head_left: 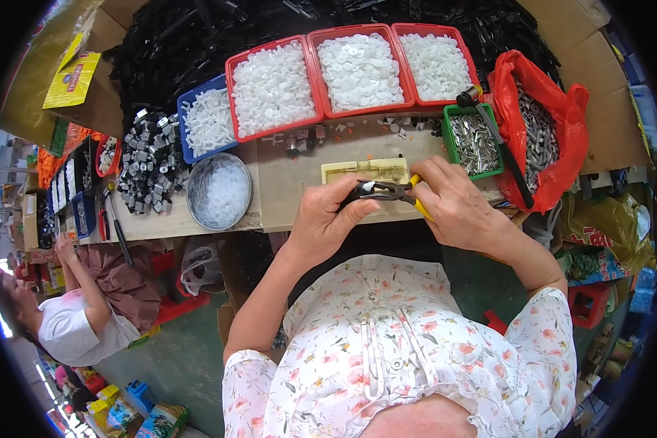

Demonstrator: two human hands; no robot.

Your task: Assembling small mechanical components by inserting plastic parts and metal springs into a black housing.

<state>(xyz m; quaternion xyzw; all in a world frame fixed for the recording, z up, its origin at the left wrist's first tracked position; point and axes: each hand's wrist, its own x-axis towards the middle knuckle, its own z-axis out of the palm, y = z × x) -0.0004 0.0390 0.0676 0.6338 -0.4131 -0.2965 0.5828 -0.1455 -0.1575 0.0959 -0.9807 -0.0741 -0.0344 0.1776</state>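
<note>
My left hand [320, 220] pinches a small black part [352, 196] with a white bit at its end, in front of my body at the table's near edge. My fingers cover much of that part. Closed around yellow-handled pliers [393, 192], my right hand [454, 204] holds their jaws against the white end of the part. Whether the jaws grip it cannot be made out. Just beyond both hands lies a shallow pale-yellow tray [337, 168].
Beyond stand red trays [316, 87] of white plastic pieces and a blue tray [190, 157]. A round metal bowl [192, 206] and small motors [150, 164] lie left. Right are a green basket [451, 158], a black-handled tool [511, 164] and a red bag [573, 139]. A co-worker [87, 314] sits left.
</note>
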